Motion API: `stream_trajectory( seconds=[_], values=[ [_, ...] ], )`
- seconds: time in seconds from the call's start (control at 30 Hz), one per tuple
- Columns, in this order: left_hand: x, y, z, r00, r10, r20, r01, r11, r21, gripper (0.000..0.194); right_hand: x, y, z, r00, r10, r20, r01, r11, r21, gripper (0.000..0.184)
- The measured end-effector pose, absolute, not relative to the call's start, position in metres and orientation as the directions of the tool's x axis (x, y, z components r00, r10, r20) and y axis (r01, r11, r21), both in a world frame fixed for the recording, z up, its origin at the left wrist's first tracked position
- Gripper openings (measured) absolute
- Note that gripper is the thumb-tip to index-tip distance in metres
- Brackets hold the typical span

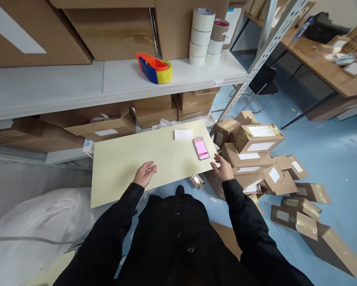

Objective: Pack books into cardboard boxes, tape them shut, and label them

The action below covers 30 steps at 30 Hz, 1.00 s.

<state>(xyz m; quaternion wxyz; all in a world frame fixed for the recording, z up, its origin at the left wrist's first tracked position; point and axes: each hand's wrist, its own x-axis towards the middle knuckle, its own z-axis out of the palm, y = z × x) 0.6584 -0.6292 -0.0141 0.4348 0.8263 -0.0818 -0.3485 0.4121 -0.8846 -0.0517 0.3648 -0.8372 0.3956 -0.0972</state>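
Note:
My left hand (145, 173) hovers over the front part of a pale yellow board (121, 159), its fingers loosely curved and apart with nothing in them. At the board's right end is my right hand (222, 167), fingers spread near the edge; whether it touches the board I cannot tell. Just left of that hand lies a phone (201, 149) with a pink, partly blurred screen. Behind the phone a small white stack of labels or paper (183, 134) rests flat on the board.
On the grey shelf (77, 79) sit a tape dispenser (154, 68) with yellow tape and stacked tape rolls (201, 35). Cardboard boxes (257, 139) are piled on the blue floor at right. A white plastic bag (53, 222) bulges at left. A metal shelf post (261, 59) rises at right.

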Motion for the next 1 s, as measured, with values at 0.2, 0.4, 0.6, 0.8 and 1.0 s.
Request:
stream_trajectory(
  seconds=[0.2, 0.4, 0.6, 0.8, 1.0],
  values=[
    [0.647, -0.599, -0.034, 0.785, -0.436, -0.441, -0.044, -0.749, 0.661, 0.054, 0.470, -0.880, -0.112, 0.594, -0.591, -0.546, -0.803, -0.475, -0.359, 0.052],
    [0.633, -0.606, -0.040, 0.822, -0.397, -0.408, -0.097, -0.805, 0.586, 0.042, 0.504, -0.891, -0.151, 0.510, -0.527, -0.680, -0.831, -0.505, -0.231, 0.062],
    [0.628, -0.608, -0.048, 0.837, -0.336, -0.433, -0.065, -0.845, 0.531, 0.040, 0.517, -0.896, -0.168, 0.490, -0.524, -0.697, -0.838, -0.503, -0.212, 0.062],
    [0.633, -0.602, -0.050, 0.852, -0.311, -0.422, -0.037, -0.838, 0.544, 0.040, 0.516, -0.893, -0.151, 0.566, -0.591, -0.575, -0.817, -0.493, -0.299, 0.058],
    [0.642, -0.585, -0.044, 0.883, -0.308, -0.354, -0.052, -0.814, 0.579, 0.043, 0.532, -0.879, -0.120, 0.681, -0.558, -0.474, -0.731, -0.554, -0.398, 0.053]
  ],
)
